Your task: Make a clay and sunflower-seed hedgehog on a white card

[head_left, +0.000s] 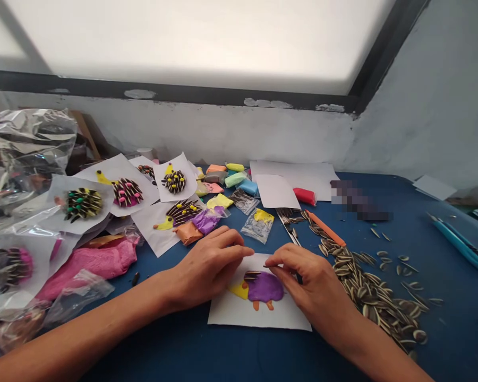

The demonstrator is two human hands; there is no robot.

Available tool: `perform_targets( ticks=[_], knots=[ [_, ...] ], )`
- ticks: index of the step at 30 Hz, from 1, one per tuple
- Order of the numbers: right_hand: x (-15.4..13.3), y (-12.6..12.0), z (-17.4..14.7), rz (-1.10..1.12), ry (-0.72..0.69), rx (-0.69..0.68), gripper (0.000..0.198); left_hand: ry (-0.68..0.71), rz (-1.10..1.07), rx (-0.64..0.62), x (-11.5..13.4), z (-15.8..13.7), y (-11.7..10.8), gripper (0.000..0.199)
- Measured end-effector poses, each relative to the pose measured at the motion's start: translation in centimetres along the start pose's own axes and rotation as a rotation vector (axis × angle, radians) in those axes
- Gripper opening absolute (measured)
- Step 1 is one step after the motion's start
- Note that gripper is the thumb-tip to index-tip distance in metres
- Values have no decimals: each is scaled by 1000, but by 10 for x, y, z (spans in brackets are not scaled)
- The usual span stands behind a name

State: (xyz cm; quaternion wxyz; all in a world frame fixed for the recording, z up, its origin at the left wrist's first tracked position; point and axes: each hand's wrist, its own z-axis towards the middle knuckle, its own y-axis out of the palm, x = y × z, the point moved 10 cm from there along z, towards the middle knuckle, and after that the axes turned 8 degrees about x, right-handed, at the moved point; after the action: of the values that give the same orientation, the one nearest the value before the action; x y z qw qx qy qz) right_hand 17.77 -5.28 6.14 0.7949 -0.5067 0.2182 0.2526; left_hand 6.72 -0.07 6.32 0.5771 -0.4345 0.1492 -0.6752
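Observation:
On a white paper sheet [231, 317] lies a hedgehog of soft clay with a purple body [266, 288], a yellow head [239, 289] and orange feet. A few striped sunflower seeds [252, 275] stick in the body beside the head. My right hand [308, 276] pinches a single sunflower seed [267, 267] just above the body's top edge. Over the sheet's upper left part rests my left hand [213, 262], fingers stretched out and loosely together, with nothing visible in them; its thumb is mostly hidden. Right of my right hand spreads a heap of loose sunflower seeds [370, 292].
Finished-looking seed hedgehogs [83, 204] on paper cards crowd the left, near a pink clay pack [95, 262] and plastic bags [27, 138]. Coloured clay packs [235, 179] stand at the back. An orange stick [324, 228], scissors [290, 228] and a blue cutter [462, 245] lie rightward.

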Motion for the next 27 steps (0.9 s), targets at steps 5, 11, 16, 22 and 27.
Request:
perform_targets(
  ticks=[5, 11, 16, 22, 27],
  knots=[
    [2, 5, 1, 61, 5, 5, 21, -47, -107, -48, -3, -2, 5, 35],
    [3, 9, 0, 89, -1, -8, 19, -83, -161, -91, -8, -5, 9, 44],
    [2, 13, -1, 97, -13, -35, 21, -78, -143, -108, -8, -6, 10, 48],
    [-2, 14, -1, 101, -39, -59, 21, -73, -110, -157, -7, -7, 12, 53],
    [-5, 16, -2, 66, -56, -80, 22, -67, -110, -164, -7, -7, 14, 55]
  ],
)
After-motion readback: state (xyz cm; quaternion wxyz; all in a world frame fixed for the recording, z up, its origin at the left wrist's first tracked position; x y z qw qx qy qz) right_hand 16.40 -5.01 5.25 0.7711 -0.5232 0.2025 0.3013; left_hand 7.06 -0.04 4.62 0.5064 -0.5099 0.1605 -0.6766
